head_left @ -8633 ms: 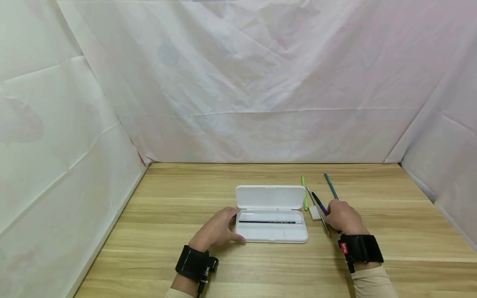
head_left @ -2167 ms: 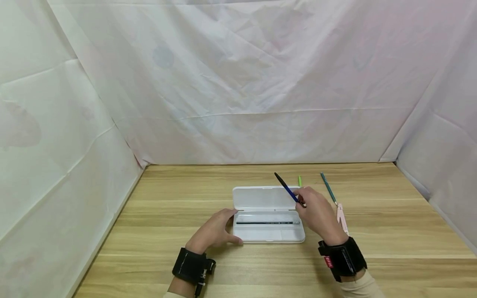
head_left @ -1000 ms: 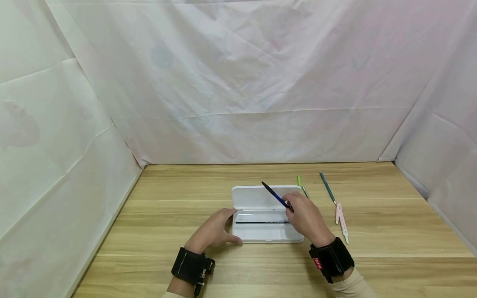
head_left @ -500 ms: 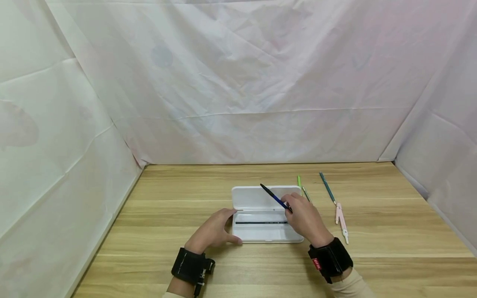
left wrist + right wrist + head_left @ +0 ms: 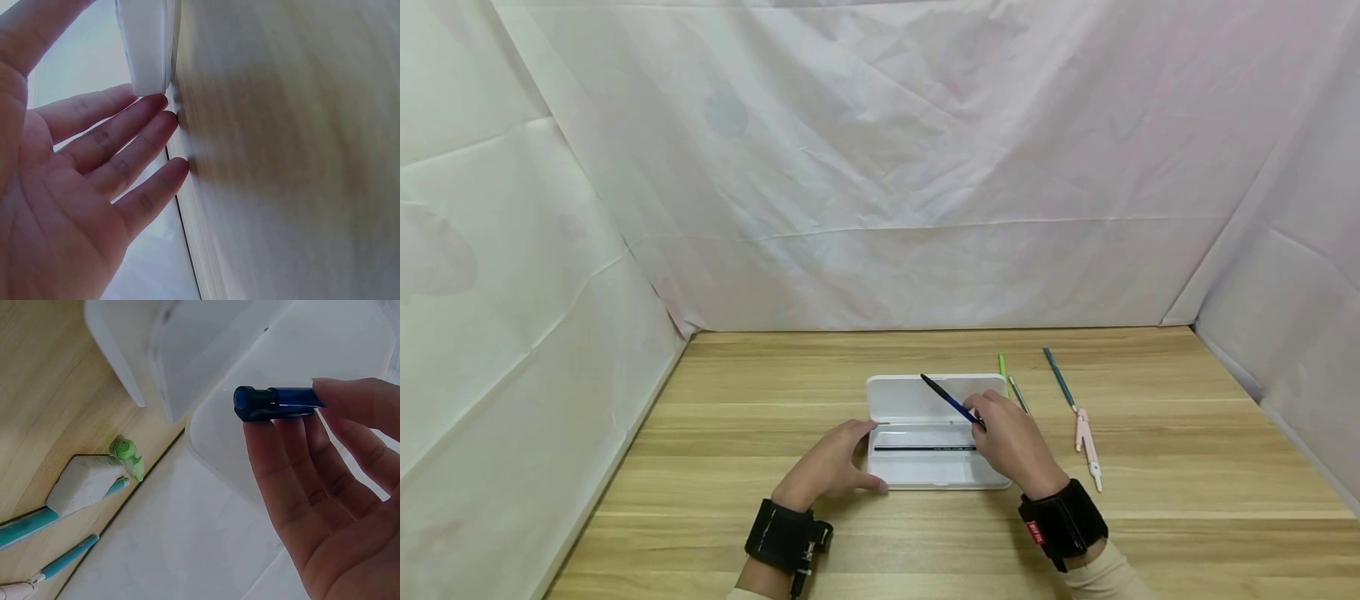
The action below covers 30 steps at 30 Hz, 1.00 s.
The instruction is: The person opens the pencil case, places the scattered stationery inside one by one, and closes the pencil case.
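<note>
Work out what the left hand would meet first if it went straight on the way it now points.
The left hand would likely first meet the left end of the open white pencil case, though whether they already touch is unclear.

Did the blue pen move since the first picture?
Yes. The blue pen went left: it was right of the white pencil case, and now the right hand holds it over the open case.
</note>
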Tool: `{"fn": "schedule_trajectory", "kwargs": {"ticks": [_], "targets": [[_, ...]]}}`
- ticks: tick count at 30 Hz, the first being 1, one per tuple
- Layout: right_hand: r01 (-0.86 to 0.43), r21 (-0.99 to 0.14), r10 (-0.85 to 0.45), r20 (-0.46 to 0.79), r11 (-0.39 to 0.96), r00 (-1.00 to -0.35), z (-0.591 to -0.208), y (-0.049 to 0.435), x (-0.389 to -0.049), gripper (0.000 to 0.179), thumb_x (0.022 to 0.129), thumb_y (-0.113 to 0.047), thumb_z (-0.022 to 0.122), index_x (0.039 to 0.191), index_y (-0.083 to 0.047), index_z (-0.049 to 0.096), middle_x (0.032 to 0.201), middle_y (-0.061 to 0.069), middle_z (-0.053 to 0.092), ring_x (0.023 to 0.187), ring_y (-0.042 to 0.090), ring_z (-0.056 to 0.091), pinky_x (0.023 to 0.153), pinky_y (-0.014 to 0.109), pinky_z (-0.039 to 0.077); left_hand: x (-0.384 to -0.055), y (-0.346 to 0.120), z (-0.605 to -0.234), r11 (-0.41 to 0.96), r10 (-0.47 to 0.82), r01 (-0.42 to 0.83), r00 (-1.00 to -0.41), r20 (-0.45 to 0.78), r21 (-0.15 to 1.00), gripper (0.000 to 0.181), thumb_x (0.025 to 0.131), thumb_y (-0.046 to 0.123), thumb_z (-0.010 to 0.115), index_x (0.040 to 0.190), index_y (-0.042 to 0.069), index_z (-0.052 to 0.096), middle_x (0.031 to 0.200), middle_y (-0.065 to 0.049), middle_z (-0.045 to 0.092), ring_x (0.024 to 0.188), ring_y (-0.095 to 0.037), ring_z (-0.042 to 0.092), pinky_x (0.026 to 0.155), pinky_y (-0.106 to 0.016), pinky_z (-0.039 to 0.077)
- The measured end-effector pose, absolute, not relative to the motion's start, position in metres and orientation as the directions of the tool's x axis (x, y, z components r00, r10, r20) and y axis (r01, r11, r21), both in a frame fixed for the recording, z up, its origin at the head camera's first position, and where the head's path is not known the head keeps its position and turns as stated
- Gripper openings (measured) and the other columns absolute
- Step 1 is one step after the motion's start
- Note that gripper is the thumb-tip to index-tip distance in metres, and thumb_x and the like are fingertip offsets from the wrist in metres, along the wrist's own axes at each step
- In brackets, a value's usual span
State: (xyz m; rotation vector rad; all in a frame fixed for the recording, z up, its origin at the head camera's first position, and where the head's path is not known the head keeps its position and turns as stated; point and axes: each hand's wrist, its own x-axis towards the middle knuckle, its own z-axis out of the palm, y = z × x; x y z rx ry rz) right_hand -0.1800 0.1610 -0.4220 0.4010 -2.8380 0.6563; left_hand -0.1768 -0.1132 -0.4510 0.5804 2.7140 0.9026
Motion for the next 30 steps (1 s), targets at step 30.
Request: {"fn": "schedule_trajectory", "kwargs": {"ticks": [30], "targets": [[-0.331,-0.365,-0.251,0.250,0.870,-0.935,-0.4292,0.1565,-0.1801,0.022,0.077,0.007,0.075,0.096,-0.005,0.071,0.081,0.003,0.060,0.065,0.011,0.051,0.054,0.024,0.046,-0.1766,-0.1125,-0.4511,0.744,0.424,0.284,-0.900,-0.099,0.605,0.092,0.069,0.037,0.090,0.144,0.004,0.048,0.144,-0.013,0.052,0.135,-0.031,0.046,0.113,-0.049,0.040]]}}
